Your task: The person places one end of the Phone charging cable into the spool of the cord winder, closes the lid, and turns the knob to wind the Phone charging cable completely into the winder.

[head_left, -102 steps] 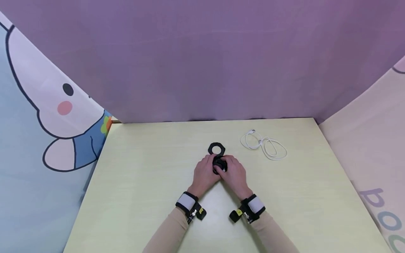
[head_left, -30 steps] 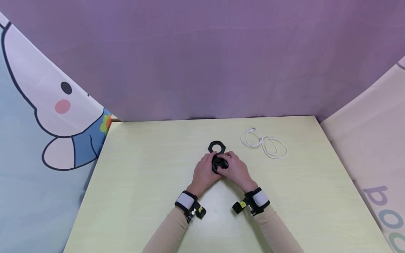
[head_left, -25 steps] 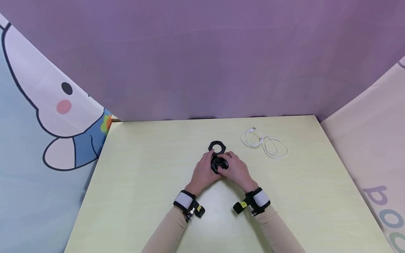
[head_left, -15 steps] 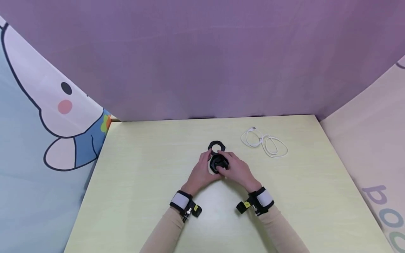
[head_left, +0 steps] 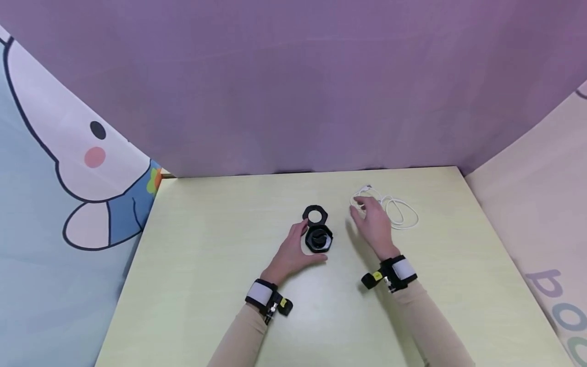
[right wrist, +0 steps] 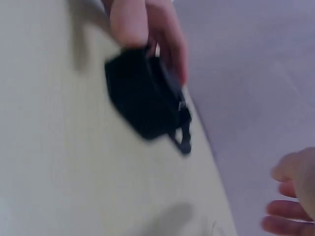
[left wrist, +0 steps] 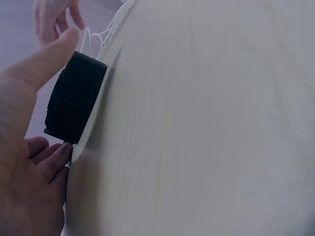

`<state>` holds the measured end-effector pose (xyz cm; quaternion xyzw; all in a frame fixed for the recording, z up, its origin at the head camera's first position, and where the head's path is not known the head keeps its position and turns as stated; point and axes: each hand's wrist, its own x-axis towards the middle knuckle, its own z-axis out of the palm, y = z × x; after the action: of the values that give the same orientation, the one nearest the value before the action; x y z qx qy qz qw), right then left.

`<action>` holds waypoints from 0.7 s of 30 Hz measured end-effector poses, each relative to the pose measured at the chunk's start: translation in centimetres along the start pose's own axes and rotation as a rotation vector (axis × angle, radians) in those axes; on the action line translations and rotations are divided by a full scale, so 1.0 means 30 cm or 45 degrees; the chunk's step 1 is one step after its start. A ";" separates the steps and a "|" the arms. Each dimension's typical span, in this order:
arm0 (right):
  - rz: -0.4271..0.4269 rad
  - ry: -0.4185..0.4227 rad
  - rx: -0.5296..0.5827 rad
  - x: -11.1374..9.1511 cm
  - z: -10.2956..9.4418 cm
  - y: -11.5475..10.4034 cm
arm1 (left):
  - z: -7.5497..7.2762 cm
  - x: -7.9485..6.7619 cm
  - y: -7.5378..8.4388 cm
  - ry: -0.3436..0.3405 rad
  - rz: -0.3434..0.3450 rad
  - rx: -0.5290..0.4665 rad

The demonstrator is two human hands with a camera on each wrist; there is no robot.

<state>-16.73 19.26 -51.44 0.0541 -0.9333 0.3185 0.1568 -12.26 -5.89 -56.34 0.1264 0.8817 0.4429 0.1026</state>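
A small black many-sided box (head_left: 318,250) stands on the table, its ring-shaped lid (head_left: 323,215) hinged back on the far side. Inside the box are dark and whitish parts too small to make out. My left hand (head_left: 290,257) lies to the left of it, thumb at the near side and fingers by the hinge. In the left wrist view, that hand's thumb and fingertips bracket the box (left wrist: 76,96). My right hand (head_left: 377,227), thumb and fingers apart, hovers at the left loop of a white USB cable (head_left: 402,227), partly covering it.
The pale wooden table (head_left: 206,219) ends at a purple cloth (head_left: 293,92) at the back. A cartoon-printed cloth (head_left: 105,214) hangs on the left and a pale cloth (head_left: 527,204) on the right. Each wrist wears a strapped camera (head_left: 283,307).
My right hand has let go of the black box and moved right and away, over to the cable. My left hand has loosened and spread from the box, drawing slightly left.
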 end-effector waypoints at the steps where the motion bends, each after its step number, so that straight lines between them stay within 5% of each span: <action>1: 0.023 0.036 -0.011 0.009 0.000 0.018 | 0.000 -0.001 -0.001 0.000 0.000 -0.004; 9: 0.243 0.128 -0.101 0.032 -0.026 0.121 | 0.009 0.002 0.002 -0.053 -0.019 -0.040; 21: 0.329 0.105 -0.244 0.035 -0.059 0.172 | -0.014 -0.031 0.019 -0.107 -0.051 -0.138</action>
<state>-18.31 24.41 -52.75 -0.0947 -0.9514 0.2474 0.1573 -11.42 -6.16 -55.57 0.1215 0.8537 0.4821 0.1549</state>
